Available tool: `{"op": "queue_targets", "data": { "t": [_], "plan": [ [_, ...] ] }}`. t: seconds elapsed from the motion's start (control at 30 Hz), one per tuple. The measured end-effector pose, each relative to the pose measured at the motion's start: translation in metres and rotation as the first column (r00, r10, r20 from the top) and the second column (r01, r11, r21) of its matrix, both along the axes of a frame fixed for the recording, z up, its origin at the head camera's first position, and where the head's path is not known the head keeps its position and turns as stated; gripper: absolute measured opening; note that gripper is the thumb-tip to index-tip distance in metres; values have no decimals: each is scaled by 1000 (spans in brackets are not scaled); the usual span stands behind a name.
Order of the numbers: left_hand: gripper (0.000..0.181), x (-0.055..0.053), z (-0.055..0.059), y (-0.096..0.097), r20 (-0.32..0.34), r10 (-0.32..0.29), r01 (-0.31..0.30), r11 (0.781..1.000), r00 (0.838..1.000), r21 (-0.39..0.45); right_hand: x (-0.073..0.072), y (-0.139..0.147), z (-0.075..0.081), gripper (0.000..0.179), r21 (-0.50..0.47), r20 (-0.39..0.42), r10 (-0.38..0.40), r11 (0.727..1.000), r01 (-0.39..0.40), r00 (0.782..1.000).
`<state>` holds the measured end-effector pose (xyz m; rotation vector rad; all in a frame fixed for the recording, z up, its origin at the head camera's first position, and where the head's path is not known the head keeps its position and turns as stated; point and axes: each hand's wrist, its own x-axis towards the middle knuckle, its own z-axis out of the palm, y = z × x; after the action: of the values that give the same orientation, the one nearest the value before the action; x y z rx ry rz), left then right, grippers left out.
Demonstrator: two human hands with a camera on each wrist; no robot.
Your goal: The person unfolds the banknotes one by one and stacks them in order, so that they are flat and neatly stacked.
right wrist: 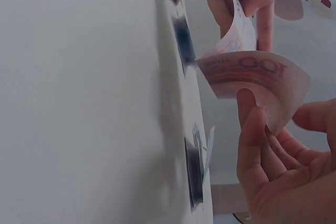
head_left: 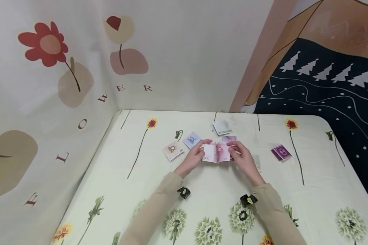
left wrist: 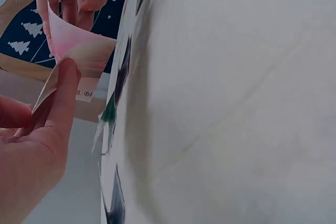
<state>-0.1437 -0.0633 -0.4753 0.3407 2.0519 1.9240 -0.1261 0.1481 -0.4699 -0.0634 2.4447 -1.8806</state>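
Pink, creased, the banknote (head_left: 214, 153) was pinched at both ends by your left hand (head_left: 193, 157) and right hand (head_left: 244, 160), whose grip likely needed even tension.

On the flower-printed table (head_left: 110, 163), several banknotes (head_left: 173, 151) lie around the frame's middle, and a dark purple note (head_left: 281, 153) lies further right.

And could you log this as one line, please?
left fingers: hold creased pink paper banknote; right fingers: hold other end; fold: partly open
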Motion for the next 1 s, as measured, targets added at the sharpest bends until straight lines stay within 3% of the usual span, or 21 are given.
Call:
{"op": "queue_targets", "data": {
  "t": [0.3, 0.4, 0.47, 0.53, 0.67, 0.83, 1.0],
  "plan": [
    [50, 2, -4, -8, 67, 18, -21, 999, 998, 50, 3, 12, -4, 33, -18, 70, 64, 998, -63, 996],
    [49, 8, 8, -12, 83, 10, -13, 999, 996, 38, 3, 16, -8, 34, 5, 66, 75, 997, -76, 995],
    [49, 9, 8, -15, 89, 4, -6, 1000, 996, 21, 3, 17, -9, 34, 11, 61, 83, 996, -84, 995],
    [49, 10, 7, -18, 83, 17, -16, 1000, 996, -8, 4, 17, -10, 35, 23, 61, 91, 995, -93, 994],
    [50, 8, -9, -22, 94, 55, -49, 997, 994, -61, 6, 19, -10, 36, 50, 44, 120, 991, -122, 992],
    [49, 11, -10, -28, 115, 60, -52, 996, 992, -73, 8, 20, -11, 38, 71, 14, 148, 986, -149, 989],
    [48, 14, -9, -35, 127, 61, -54, 997, 990, -57, 8, 19, -11, 38, 6, 10, 159, 987, -159, 987]
  ]
}}
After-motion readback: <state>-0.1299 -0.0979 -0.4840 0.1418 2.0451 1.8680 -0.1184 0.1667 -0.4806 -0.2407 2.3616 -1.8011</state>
